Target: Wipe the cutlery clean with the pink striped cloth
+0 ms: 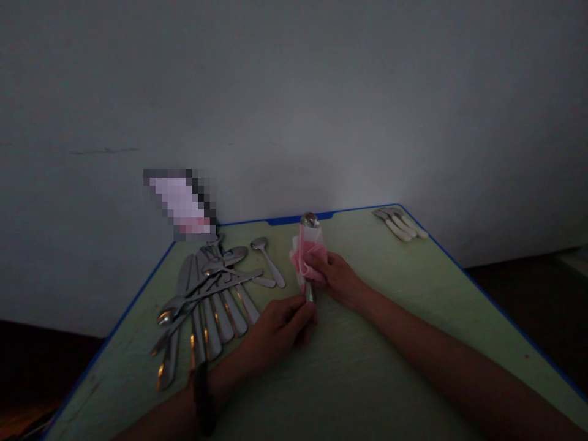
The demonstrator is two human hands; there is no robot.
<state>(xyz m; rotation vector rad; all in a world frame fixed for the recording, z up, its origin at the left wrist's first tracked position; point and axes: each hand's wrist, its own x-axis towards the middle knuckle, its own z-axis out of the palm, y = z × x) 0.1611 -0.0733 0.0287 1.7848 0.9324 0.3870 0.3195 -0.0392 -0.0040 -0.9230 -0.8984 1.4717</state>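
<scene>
A metal spoon (pixel 310 219) points away from me above the middle of the table, its bowl at the far end. My left hand (pixel 287 321) is closed around the lower end of its handle. With my right hand (pixel 337 275) I grip a pink and white cloth (pixel 307 251) that is folded around the spoon just below the bowl. The cloth hides much of the handle. To the left lies a heap of metal cutlery (pixel 214 300), with spoons and knives overlapping. One small spoon (pixel 271 260) rests at the heap's right side.
Several pieces of cutlery with white handles (pixel 402 226) lie together at the far right corner. A pale green table (pixel 367 380) with a blue edge stands against a grey wall (pixel 349 110). A pixelated object (pixel 181 205) stands at the far left corner.
</scene>
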